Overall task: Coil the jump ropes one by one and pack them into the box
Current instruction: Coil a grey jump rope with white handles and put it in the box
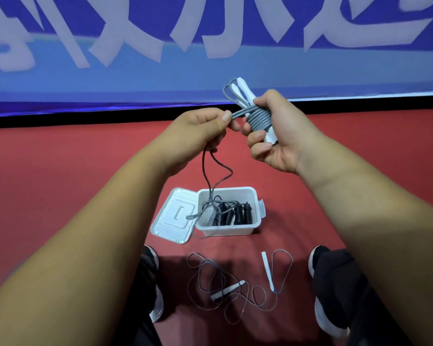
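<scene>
Partly the right hand (283,136) hides the handles (243,89) of the jump rope (259,118).

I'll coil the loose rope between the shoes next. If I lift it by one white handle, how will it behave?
Probably floppy: the loose rope lies in slack, crossing loops on the floor, so its cord would trail and might tangle. The other handle would likely drag or swing behind. The cord looks thin, so probably light.
</scene>
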`<action>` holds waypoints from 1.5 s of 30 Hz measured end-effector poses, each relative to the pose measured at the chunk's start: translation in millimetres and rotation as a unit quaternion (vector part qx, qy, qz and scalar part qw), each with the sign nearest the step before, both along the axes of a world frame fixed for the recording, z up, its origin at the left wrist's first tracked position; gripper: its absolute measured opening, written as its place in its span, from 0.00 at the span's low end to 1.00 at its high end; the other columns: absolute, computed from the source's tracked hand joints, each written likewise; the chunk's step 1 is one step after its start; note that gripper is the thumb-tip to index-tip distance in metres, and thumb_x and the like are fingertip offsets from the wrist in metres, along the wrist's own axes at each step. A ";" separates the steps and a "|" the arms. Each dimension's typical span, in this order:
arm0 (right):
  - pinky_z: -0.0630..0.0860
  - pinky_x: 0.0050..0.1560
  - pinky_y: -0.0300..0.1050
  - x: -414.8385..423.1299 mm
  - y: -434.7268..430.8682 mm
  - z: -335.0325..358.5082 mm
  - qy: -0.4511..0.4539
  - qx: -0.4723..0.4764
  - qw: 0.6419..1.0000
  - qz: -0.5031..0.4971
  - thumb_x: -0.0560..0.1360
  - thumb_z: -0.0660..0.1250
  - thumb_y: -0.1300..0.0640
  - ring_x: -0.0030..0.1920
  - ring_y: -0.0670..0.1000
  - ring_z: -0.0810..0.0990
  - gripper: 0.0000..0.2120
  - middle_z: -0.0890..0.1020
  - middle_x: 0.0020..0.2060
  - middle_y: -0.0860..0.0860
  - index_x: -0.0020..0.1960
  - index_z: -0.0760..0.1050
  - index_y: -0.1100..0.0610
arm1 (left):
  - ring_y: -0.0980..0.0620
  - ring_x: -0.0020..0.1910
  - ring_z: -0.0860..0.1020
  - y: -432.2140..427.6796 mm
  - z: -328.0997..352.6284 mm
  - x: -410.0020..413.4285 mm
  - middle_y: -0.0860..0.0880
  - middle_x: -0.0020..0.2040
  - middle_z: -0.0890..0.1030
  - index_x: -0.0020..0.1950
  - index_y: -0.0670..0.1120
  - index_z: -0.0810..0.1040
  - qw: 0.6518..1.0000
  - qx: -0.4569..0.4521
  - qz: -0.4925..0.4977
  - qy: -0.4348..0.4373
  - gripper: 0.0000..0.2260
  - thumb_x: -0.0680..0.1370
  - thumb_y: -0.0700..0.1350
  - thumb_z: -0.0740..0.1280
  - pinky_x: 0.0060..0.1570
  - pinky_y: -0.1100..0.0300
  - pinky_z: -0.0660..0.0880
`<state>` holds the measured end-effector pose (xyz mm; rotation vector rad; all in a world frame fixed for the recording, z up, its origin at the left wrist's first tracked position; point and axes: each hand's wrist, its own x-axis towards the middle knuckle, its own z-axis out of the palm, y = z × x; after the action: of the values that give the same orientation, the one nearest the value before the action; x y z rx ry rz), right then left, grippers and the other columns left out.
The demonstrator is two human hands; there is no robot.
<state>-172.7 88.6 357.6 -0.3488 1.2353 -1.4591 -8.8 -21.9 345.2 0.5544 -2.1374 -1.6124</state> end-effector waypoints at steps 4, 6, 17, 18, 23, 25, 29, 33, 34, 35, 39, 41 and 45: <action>0.54 0.23 0.36 1.9 -0.1 6.1 -0.001 -0.014 1.000 0.021 0.79 0.66 0.45 0.27 0.45 0.60 0.13 0.73 0.38 0.51 0.53 0.70 0.54 | 0.54 0.37 0.72 -3.7 1.9 8.8 0.48 0.37 0.75 0.53 0.44 0.85 0.995 -0.098 0.002 -0.031 0.11 0.86 0.48 0.65 0.43 0.58 0.71; 0.53 0.23 0.36 7.7 0.8 7.5 0.006 -0.016 0.999 0.037 0.80 0.67 0.46 0.27 0.44 0.60 0.11 0.73 0.36 0.50 0.50 0.70 0.53 | 0.55 0.37 0.75 -8.8 -1.5 12.6 0.50 0.37 0.80 0.50 0.48 0.85 0.977 -0.192 0.003 -0.091 0.09 0.84 0.48 0.68 0.43 0.57 0.74; 0.49 0.22 0.34 26.5 1.0 -3.4 0.019 0.011 0.979 0.203 0.84 0.62 0.48 0.22 0.42 0.59 0.11 0.73 0.34 0.50 0.50 0.70 0.55 | 0.55 0.39 0.85 -27.5 -26.6 23.0 0.51 0.38 0.87 0.45 0.46 0.87 0.970 -0.155 0.021 -0.186 0.09 0.80 0.50 0.74 0.46 0.61 0.79; 0.49 0.21 0.34 27.0 2.5 -5.1 0.020 0.013 0.971 0.239 0.84 0.62 0.47 0.21 0.41 0.60 0.11 0.73 0.34 0.50 0.50 0.70 0.55 | 0.60 0.37 0.83 -27.4 -25.5 24.2 0.53 0.37 0.87 0.44 0.48 0.87 0.972 -0.158 0.015 -0.173 0.06 0.80 0.47 0.74 0.44 0.65 0.77; 0.53 0.18 0.32 33.4 10.3 -18.6 -0.001 0.035 0.928 0.370 0.78 0.63 0.46 0.19 0.41 0.62 0.15 0.76 0.34 0.52 0.50 0.70 0.58 | 0.63 0.36 0.78 -38.0 -20.9 36.0 0.54 0.36 0.85 0.43 0.51 0.84 0.964 -0.226 -0.037 -0.133 0.07 0.78 0.41 0.70 0.41 0.60 0.79; 0.53 0.18 0.31 33.5 11.1 -25.9 -0.007 0.051 0.914 0.403 0.77 0.63 0.47 0.18 0.41 0.62 0.15 0.78 0.35 0.53 0.54 0.74 0.59 | 0.61 0.42 0.82 -40.6 -22.9 39.7 0.54 0.43 0.87 0.51 0.51 0.86 0.962 -0.228 -0.070 -0.136 0.10 0.77 0.39 0.68 0.46 0.62 0.79; 0.58 0.18 0.32 31.4 9.6 -39.7 0.015 0.090 0.872 0.480 0.80 0.62 0.49 0.19 0.43 0.64 0.15 0.79 0.39 0.55 0.52 0.85 0.55 | 0.57 0.47 0.84 -37.5 -24.6 31.7 0.52 0.45 0.88 0.54 0.45 0.88 0.977 -0.155 -0.070 -0.129 0.07 0.78 0.36 0.73 0.54 0.61 0.80; 0.64 0.20 0.34 31.9 5.2 -53.7 0.110 0.142 0.877 0.447 0.80 0.69 0.51 0.23 0.45 0.69 0.13 0.81 0.40 0.57 0.59 0.77 0.59 | 0.56 0.44 0.85 -35.0 -20.8 21.6 0.52 0.42 0.88 0.49 0.48 0.88 0.972 -0.203 -0.018 -0.115 0.06 0.73 0.40 0.80 0.51 0.64 0.80; 0.67 0.21 0.35 32.9 3.4 -58.1 0.143 0.152 0.881 0.424 0.81 0.69 0.52 0.25 0.46 0.71 0.11 0.81 0.41 0.56 0.58 0.77 0.59 | 0.56 0.43 0.85 -35.8 -20.8 21.4 0.53 0.41 0.88 0.48 0.48 0.88 0.968 -0.221 -0.002 -0.119 0.06 0.73 0.40 0.80 0.48 0.64 0.80; 0.70 0.23 0.37 33.9 1.3 -62.5 0.176 0.162 0.885 0.400 0.82 0.70 0.51 0.28 0.47 0.73 0.11 0.82 0.41 0.56 0.58 0.78 0.58 | 0.55 0.42 0.85 -37.0 -21.3 21.6 0.53 0.41 0.87 0.47 0.49 0.88 0.962 -0.242 0.012 -0.124 0.06 0.73 0.39 0.80 0.47 0.63 0.80; 0.81 0.32 0.42 32.2 -8.3 -85.5 0.248 0.184 0.910 0.278 0.82 0.71 0.47 0.32 0.47 0.79 0.14 0.82 0.40 0.53 0.59 0.78 0.59 | 0.59 0.43 0.83 -43.2 -24.9 25.3 0.55 0.43 0.86 0.48 0.51 0.88 0.935 -0.315 0.010 -0.161 0.08 0.74 0.39 0.78 0.49 0.59 0.80; 0.82 0.34 0.44 28.9 -10.3 -93.7 0.253 0.185 0.920 0.233 0.83 0.70 0.48 0.31 0.47 0.78 0.13 0.80 0.38 0.51 0.56 0.77 0.58 | 0.58 0.44 0.82 -43.8 -26.2 27.7 0.55 0.45 0.86 0.50 0.51 0.88 0.920 -0.345 -0.016 -0.184 0.08 0.74 0.39 0.77 0.50 0.57 0.79; 0.81 0.34 0.43 23.5 -12.1 -100.1 0.255 0.177 0.930 0.196 0.81 0.71 0.54 0.30 0.47 0.75 0.07 0.77 0.38 0.52 0.51 0.77 0.57 | 0.60 0.44 0.81 -42.9 -26.5 29.9 0.55 0.45 0.86 0.52 0.54 0.88 0.898 -0.378 -0.041 -0.220 0.10 0.75 0.42 0.77 0.48 0.61 0.77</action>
<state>-149.2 76.5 257.4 -0.7104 1.6961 -0.7983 21.1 -64.8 318.7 0.5960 -2.8933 -0.5860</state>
